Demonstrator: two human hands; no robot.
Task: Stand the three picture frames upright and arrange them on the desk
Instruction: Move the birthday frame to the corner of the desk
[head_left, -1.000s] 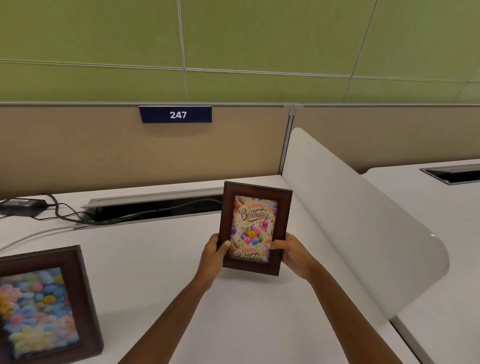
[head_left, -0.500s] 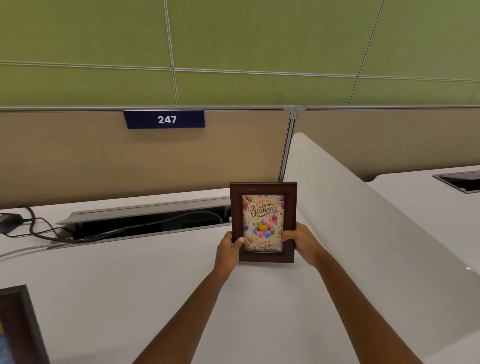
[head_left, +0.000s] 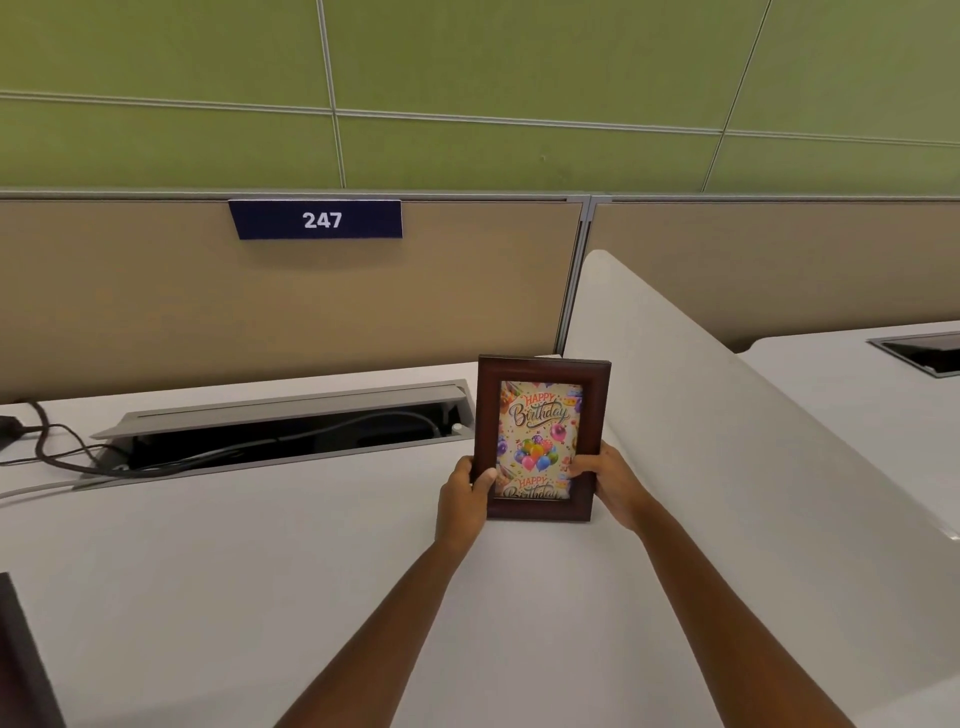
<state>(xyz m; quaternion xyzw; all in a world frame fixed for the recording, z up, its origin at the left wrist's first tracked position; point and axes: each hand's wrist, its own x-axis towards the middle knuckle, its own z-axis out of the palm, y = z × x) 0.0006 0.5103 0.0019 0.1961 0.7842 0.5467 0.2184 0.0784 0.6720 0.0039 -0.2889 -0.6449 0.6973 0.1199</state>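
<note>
White table (head_left: 260, 571) carries an upright birthday picture frame (head_left: 540, 439), gripped at its sides by left hand (head_left: 462, 496) and right hand (head_left: 613, 486).

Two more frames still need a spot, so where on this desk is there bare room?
The widest bare stretch of desk lies left of the birthday frame, in front of the open cable tray. It is crowded at the far left by cables and tight on the right, by the white divider.
</note>
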